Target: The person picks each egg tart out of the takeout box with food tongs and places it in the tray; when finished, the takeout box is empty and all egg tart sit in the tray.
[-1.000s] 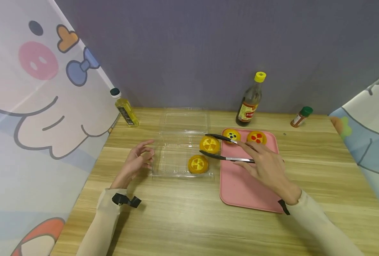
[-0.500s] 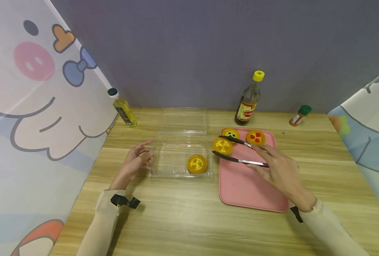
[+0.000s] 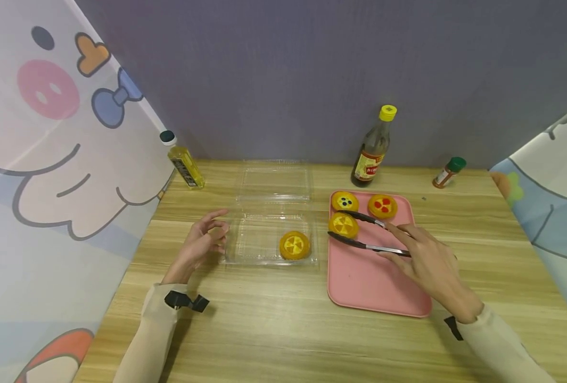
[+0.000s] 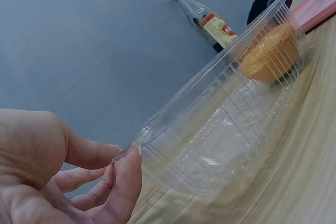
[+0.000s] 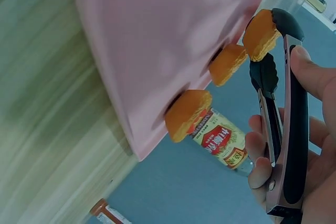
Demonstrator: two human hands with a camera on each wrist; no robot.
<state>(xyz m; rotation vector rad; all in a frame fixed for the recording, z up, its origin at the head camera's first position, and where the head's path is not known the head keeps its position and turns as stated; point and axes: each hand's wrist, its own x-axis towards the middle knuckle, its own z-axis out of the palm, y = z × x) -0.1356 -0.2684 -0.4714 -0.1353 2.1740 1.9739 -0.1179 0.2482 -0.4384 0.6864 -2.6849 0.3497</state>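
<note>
In the head view my left hand (image 3: 200, 243) is at the left side of a clear plastic clamshell box (image 3: 259, 239). The left wrist view shows its thumb and a finger pinching the box's rim. One egg tart (image 3: 295, 245) with a yellow wedge pattern sits in the box's right front corner. My right hand (image 3: 424, 260) grips black-tipped tongs (image 3: 384, 249). Between the tong tips is another wedge-patterned tart (image 3: 343, 225), over the left side of a pink tray (image 3: 379, 287); whether it touches the tray I cannot tell. A blue-dotted tart (image 3: 345, 201) and a red-topped tart (image 3: 383, 206) sit at the tray's back.
Behind the tray stands a dark sauce bottle (image 3: 371, 151) with a yellow cap. An oil bottle (image 3: 186, 165) is at the back left, a green-capped spice jar (image 3: 449, 172) at the back right. The box's open lid (image 3: 276, 181) lies towards the grey back wall.
The tongs carried the wedge-patterned tart right from the box's edge to over the tray, then slightly nearer me. My left hand has stayed at the box.
</note>
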